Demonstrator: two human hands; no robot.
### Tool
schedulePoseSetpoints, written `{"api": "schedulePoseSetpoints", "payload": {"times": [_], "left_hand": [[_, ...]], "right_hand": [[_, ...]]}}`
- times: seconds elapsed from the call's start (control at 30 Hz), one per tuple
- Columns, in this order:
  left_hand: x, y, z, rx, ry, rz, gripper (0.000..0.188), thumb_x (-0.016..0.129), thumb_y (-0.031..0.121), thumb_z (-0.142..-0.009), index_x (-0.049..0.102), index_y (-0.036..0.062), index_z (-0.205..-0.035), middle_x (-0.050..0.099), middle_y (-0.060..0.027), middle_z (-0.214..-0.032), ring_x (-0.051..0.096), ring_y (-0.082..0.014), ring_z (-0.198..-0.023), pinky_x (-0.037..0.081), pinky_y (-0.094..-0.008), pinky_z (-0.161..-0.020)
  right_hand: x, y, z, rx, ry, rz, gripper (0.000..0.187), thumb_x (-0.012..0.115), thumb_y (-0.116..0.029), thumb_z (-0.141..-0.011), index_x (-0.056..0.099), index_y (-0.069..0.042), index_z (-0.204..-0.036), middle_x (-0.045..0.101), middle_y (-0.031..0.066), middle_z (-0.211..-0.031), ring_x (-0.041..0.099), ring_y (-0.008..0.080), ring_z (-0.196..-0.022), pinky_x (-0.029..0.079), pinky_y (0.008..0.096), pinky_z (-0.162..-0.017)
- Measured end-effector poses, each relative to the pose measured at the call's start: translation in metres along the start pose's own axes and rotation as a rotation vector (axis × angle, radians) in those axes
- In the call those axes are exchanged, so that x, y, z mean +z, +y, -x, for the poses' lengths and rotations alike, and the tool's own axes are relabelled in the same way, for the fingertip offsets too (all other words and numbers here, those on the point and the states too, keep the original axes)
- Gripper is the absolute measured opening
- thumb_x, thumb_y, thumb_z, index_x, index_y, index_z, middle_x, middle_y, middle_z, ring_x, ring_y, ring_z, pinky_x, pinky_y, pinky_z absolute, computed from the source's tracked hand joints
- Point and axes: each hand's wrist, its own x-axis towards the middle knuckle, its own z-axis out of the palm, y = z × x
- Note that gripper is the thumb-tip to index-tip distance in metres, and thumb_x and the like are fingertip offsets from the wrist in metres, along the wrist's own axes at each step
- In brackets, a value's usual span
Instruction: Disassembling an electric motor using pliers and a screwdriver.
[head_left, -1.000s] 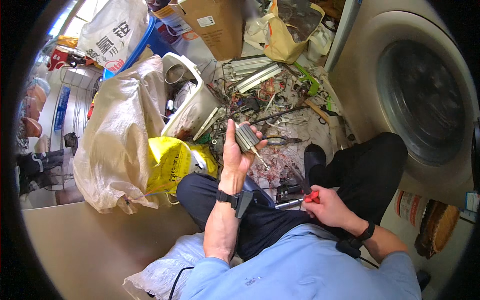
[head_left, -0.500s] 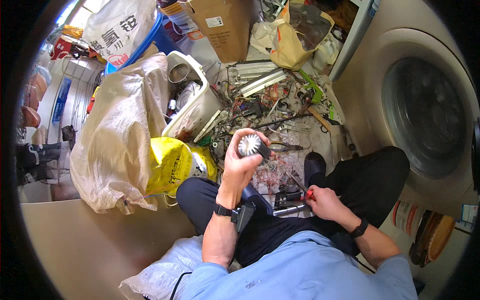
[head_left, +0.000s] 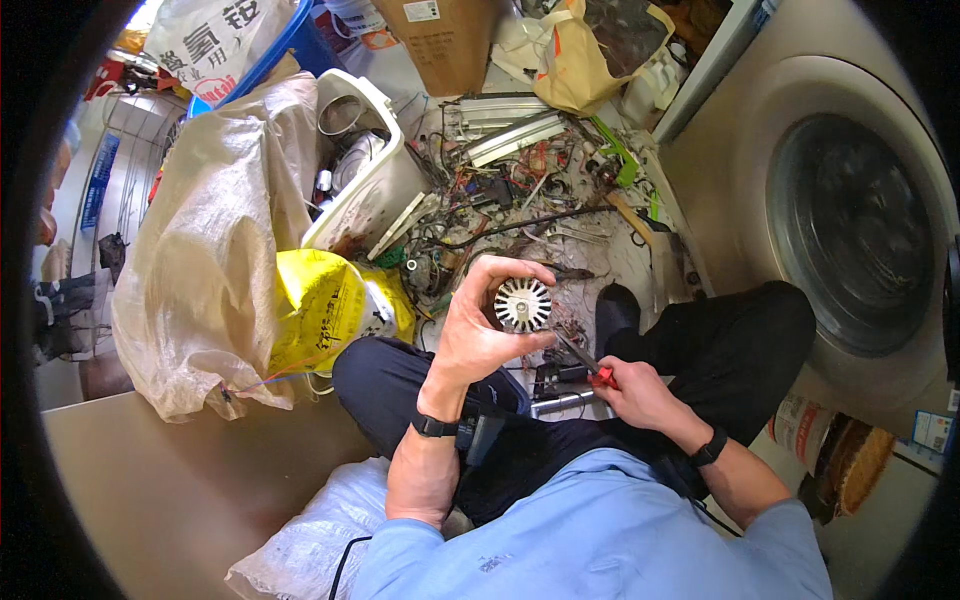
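Not much room to move here. My left hand (head_left: 478, 330) is up over my lap with the finned metal cylinder (head_left: 523, 304), and the air right around it is about the only open pocket. Far of it, the floor is a tangle of scrap wires and metal strips (head_left: 510, 170), so nothing passes low there. To the left, the yellow bag (head_left: 325, 305) and the big woven sack (head_left: 215, 235) wall things off, with the white plastic bin (head_left: 375, 185) just behind. On the right, my knee in black trousers (head_left: 740, 330) and the washing machine (head_left: 850, 230) close that side. My right hand (head_left: 635, 392) sits low by my lap, holding a red-handled tool (head_left: 590, 365). Near left, the bare floor (head_left: 170, 480) is open.
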Motion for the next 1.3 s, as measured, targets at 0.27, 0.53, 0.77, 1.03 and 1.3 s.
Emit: {"api": "schedulePoseSetpoints", "payload": {"times": [0.27,0.53,0.77,1.03,1.3], "left_hand": [[0.012,-0.004,0.005,-0.110,0.058,-0.088,0.068,0.094,-0.004,-0.063,0.062,0.0067,-0.122,0.069,-0.0060,-0.121,0.064,-0.0157,-0.115,0.050,-0.0308,-0.104],[0.021,-0.019,0.012,-0.155,0.073,-0.287,0.061,0.091,0.000,-0.068,0.066,0.0058,-0.122,0.066,-0.0030,-0.119,0.061,-0.0125,-0.113,0.048,-0.0283,-0.102],[0.028,-0.021,0.008,0.004,0.150,-0.480,0.053,0.083,0.000,-0.066,0.064,0.0044,-0.115,0.066,-0.0121,-0.115,0.066,-0.0282,-0.112,0.052,-0.0357,-0.100],[0.032,-0.023,0.011,-0.014,0.123,-0.508,0.059,0.081,-0.006,-0.062,0.063,0.0043,-0.117,0.063,-0.0111,-0.121,0.063,-0.0272,-0.117,0.048,-0.0350,-0.104],[0.034,-0.023,0.011,0.067,0.102,-0.653,0.060,0.084,-0.005,-0.061,0.063,0.0043,-0.117,0.065,-0.0135,-0.120,0.065,-0.0309,-0.116,0.050,-0.0376,-0.102]], "right_hand": [[-0.018,-0.018,0.015,0.126,-0.036,-0.154,0.020,0.071,-0.015,-0.095,0.067,-0.002,-0.109,0.071,0.0245,-0.083,0.071,0.0447,-0.084,0.055,0.0491,-0.073],[-0.053,-0.040,0.025,-0.296,0.245,0.212,0.017,0.069,-0.005,-0.090,0.064,-0.002,-0.106,0.067,0.0176,-0.089,0.069,0.0389,-0.083,0.054,0.0492,-0.069],[-0.062,-0.045,0.020,-0.282,0.293,0.419,0.033,0.069,0.004,-0.080,0.062,-0.002,-0.111,0.065,0.0159,-0.092,0.067,0.0377,-0.084,0.054,0.0463,-0.072],[-0.061,-0.058,0.021,-0.272,0.361,0.681,0.012,0.068,-0.009,-0.083,0.058,-0.007,-0.091,0.062,0.0099,-0.083,0.066,0.0290,-0.075,0.055,0.0421,-0.064],[-0.064,-0.063,0.024,-0.286,0.317,0.794,0.012,0.068,-0.012,-0.085,0.058,-0.007,-0.089,0.061,0.0095,-0.079,0.064,0.0274,-0.069,0.049,0.0416,-0.063]]}}
